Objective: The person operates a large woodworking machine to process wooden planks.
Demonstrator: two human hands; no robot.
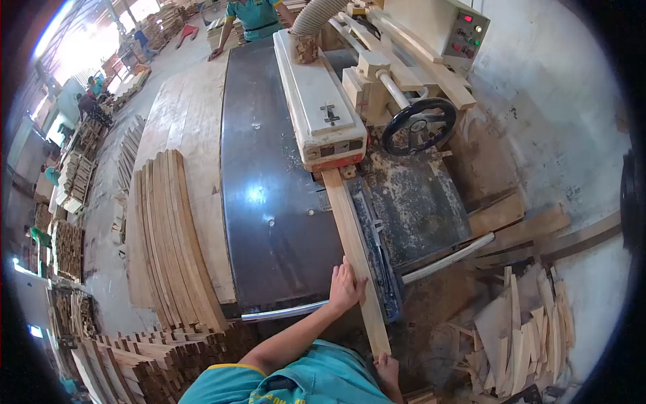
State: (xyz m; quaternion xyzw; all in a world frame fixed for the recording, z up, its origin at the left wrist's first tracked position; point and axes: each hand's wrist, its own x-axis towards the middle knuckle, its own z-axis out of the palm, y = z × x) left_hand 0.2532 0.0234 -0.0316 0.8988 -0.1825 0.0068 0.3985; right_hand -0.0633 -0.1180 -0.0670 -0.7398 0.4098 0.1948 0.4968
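Observation:
A long pale wooden board (354, 252) lies on the dark metal machine table (269, 236), its far end under the cream machine housing (323, 114). Along its right side runs a metal guide fence (378, 256). My left hand (346, 286) rests against the board's left edge, past its middle, with the fingers close together. At the near end, beyond the table's edge, my right hand (387, 370) grips the board. The underside of that grip is hidden.
Stacked boards (168, 236) lie on the wooden side table at left. A black handwheel (418, 126) and control panel (465, 34) are at upper right. Offcuts (528, 337) fill the lower right. Another person (254, 17) stands across the table. More timber (148, 363) sits at lower left.

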